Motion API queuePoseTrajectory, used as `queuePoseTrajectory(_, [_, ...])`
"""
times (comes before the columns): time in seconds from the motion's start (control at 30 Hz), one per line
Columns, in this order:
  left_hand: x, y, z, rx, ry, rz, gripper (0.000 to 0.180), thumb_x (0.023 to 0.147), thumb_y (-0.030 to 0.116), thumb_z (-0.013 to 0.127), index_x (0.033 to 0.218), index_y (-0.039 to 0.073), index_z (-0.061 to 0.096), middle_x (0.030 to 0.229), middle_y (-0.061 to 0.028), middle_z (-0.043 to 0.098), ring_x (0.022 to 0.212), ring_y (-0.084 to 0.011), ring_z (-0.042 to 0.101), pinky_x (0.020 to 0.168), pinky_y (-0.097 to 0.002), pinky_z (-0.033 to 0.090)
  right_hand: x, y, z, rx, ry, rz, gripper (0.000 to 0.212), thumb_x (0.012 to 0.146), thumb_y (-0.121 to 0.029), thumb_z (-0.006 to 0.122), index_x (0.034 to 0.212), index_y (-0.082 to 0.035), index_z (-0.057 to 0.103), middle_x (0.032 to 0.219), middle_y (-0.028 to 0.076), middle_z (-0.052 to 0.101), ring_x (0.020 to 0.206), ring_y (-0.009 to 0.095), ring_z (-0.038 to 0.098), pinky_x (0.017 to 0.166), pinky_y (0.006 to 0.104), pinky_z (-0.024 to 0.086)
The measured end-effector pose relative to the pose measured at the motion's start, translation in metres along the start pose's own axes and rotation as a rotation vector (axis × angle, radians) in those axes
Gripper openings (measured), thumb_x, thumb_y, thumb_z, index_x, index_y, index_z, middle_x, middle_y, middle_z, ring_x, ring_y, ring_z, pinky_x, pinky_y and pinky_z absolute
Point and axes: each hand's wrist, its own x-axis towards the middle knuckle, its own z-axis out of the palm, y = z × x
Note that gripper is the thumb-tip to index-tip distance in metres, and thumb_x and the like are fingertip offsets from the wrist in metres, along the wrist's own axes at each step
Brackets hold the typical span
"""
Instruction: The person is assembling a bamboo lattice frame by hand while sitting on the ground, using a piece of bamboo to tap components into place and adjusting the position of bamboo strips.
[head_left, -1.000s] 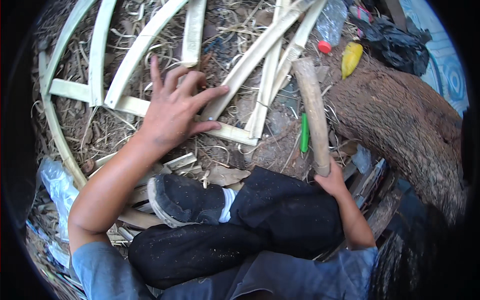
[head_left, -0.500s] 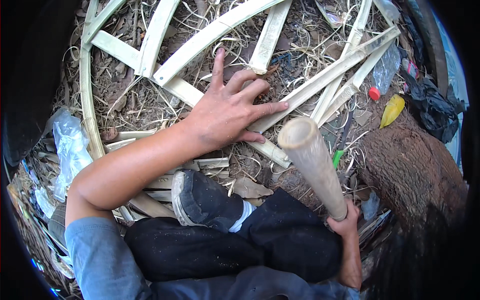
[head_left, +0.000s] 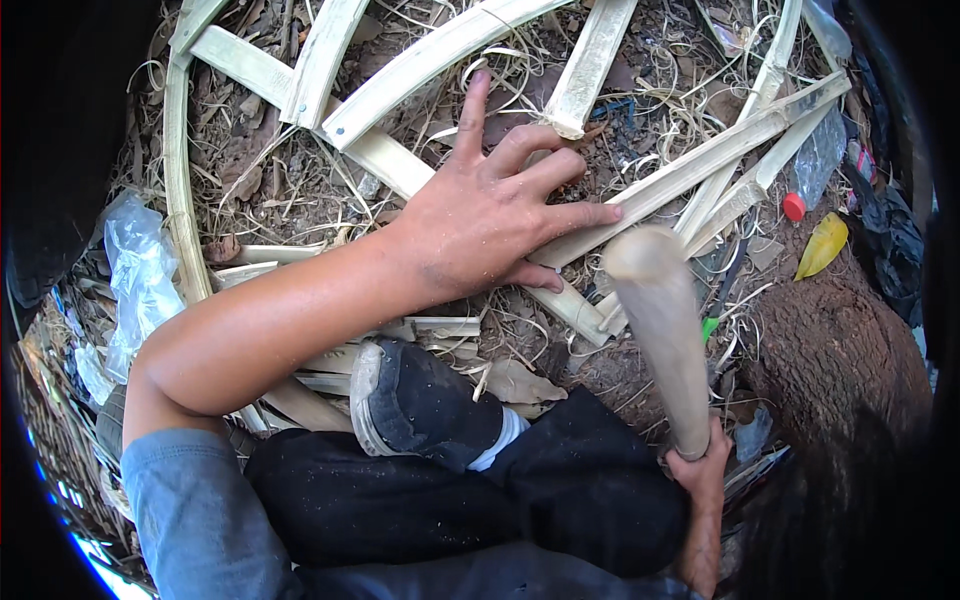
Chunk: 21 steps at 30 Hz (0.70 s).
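Observation:
My left hand (head_left: 490, 210) lies with its fingers spread wide over pale split-wood slats on the ground. Its palm rests where a long slat (head_left: 395, 160) runs under it, and the lower fingers touch the end of another slat (head_left: 720, 160) slanting up to the right. The far end of the long slat shows just below the thumb. My right hand (head_left: 705, 462) is closed around the narrow end of a thick wooden club (head_left: 668, 350). The club's blunt end is raised toward me, slightly blurred, just right of the slats' joint.
A curved slat (head_left: 440, 60) and others form a lattice at the top. My folded leg and dark shoe (head_left: 425, 405) are below. To the right are a brown trunk (head_left: 840, 350), a plastic bottle (head_left: 818, 165), a yellow leaf (head_left: 822, 247) and a green-handled tool (head_left: 710, 328).
The view has shifted, so most things sit further right. The club has tipped a little, and its round end faces me less. My left hand keeps its place on the slats.

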Motion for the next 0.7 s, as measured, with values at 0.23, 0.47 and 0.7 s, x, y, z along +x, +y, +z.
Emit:
queuePoseTrajectory(0.23, [-0.002, -0.001, 0.001, -0.013, 0.030, 0.020, 0.082, 0.058, 0.061, 0.079, 0.135, 0.048, 0.056, 0.119, 0.0022, 0.054, 0.127, -0.0241, 0.043, 0.116, -0.0735, 0.004, -0.007, 0.004, 0.004, 0.063, 0.121, -0.146, 0.060, 0.053, -0.020, 0.077, 0.108, -0.001, 0.060, 0.091, 0.020, 0.069, 0.084, 0.039, 0.070, 0.077, 0.0451, 0.055])
queuePoseTrajectory(0.47, [-0.003, 0.000, -0.002, -0.015, 0.010, 0.002, 0.085, 0.056, 0.057, 0.082, 0.136, 0.049, 0.055, 0.120, 0.0020, 0.053, 0.129, -0.0241, 0.042, 0.116, -0.0738, 0.005, 0.001, 0.003, 0.004, 0.018, -0.047, -0.094, 0.059, 0.053, -0.020, 0.079, 0.106, 0.000, 0.060, 0.090, 0.021, 0.068, 0.082, 0.039, 0.070, 0.076, 0.0446, 0.055])
queuePoseTrajectory(0.7, [-0.005, 0.001, -0.001, -0.013, 0.016, -0.006, 0.089, 0.052, 0.050, 0.086, 0.135, 0.048, 0.056, 0.120, 0.0025, 0.053, 0.129, -0.0241, 0.043, 0.116, -0.0738, 0.006, 0.001, -0.007, 0.005, -0.022, -0.112, -0.047, 0.056, 0.054, -0.021, 0.079, 0.103, -0.001, 0.061, 0.089, 0.022, 0.068, 0.083, 0.039, 0.070, 0.075, 0.0447, 0.055])
